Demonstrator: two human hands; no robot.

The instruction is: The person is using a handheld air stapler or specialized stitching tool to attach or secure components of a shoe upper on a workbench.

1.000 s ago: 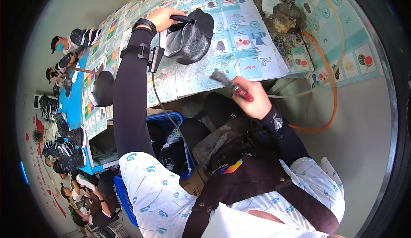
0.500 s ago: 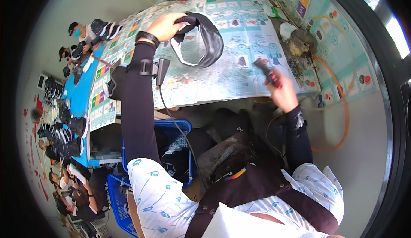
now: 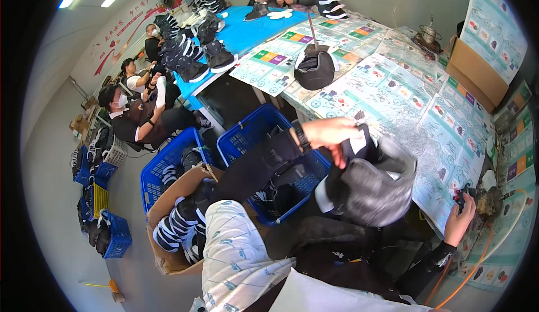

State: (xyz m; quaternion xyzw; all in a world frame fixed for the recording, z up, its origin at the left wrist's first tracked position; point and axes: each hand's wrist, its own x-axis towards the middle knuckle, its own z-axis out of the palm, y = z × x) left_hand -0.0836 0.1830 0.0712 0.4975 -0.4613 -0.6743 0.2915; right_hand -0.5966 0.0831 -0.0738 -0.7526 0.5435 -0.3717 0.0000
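A black and grey shoe upper (image 3: 376,191), smeared by motion, hangs from my left hand (image 3: 331,135), whose fingers grip its edge. It is held over the near edge of the patterned table (image 3: 387,98), above my lap. At the table's right end, my right hand (image 3: 461,219) has its fingers around a small black tool with red parts (image 3: 461,196). That tool is beside a dirty, crusted lump (image 3: 489,202); whether they touch I cannot tell. Farther back on the table stands another black shoe upper (image 3: 314,71), with a thin stick rising behind it.
Blue baskets (image 3: 238,138) and a cardboard box (image 3: 163,250) holding striped shoe parts stand to my left. Rows of black shoes (image 3: 188,59) line a blue-topped table (image 3: 238,34), with several people around it. An orange hose (image 3: 466,275) runs at the right.
My view has swung left. My left hand has lifted the shoe upper off the table and brought it toward me. My right hand has carried the tool to the table's right end.
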